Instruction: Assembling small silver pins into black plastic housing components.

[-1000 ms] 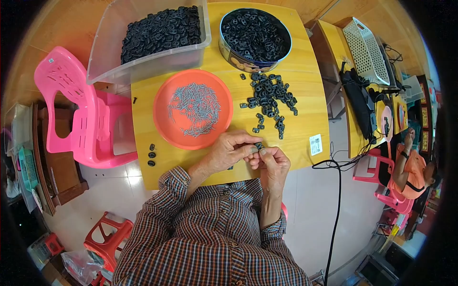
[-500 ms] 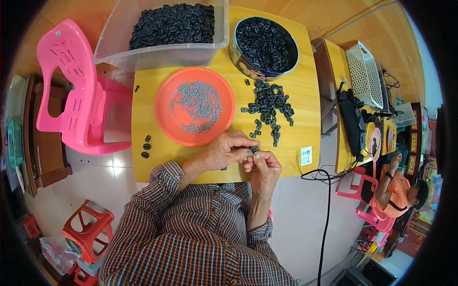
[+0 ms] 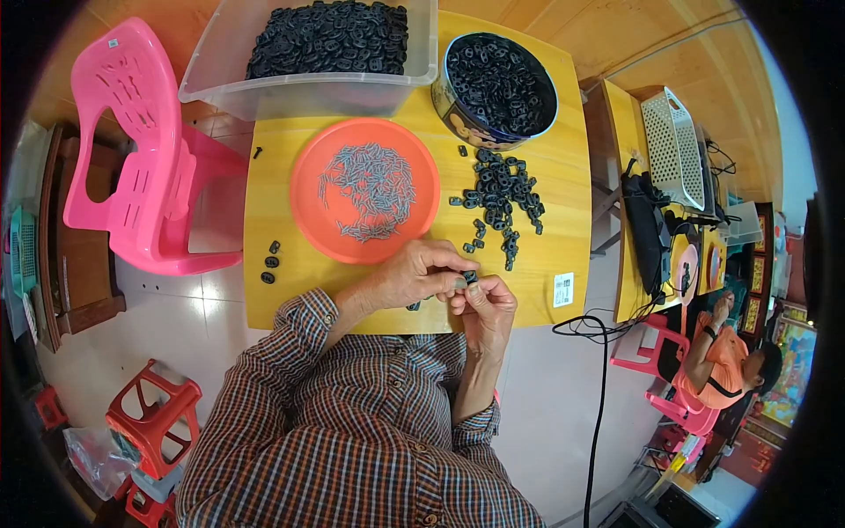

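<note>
Both hands meet over the near edge of the yellow table (image 3: 282, 176), pinching one small black part (image 3: 469, 277) between them. The left hand (image 3: 414, 275) curls over it from the left with its fingers closed narrow on the piece; the right hand (image 3: 486, 304) comes up from below, thumb and forefinger nipped on the same piece. The part is dark, tiny and rounded — its finer shape is too small to tell.

Just beyond the hands lies a loose heap of black parts (image 3: 500, 194) of the same kind, spread on the tabletop. To its left sits a round orange plate (image 3: 308, 185) holding a scatter of small grey metal pins (image 3: 368, 190). At the far edge stand a clear plastic tub (image 3: 308, 88) full of black pieces and, beside it on the right, a round dark tin (image 3: 458, 119), also filled with them.

A small white rectangular label (image 3: 563, 289) with dark print sticks to the table's near right corner — flat on the surface, well apart from the plate.
</note>
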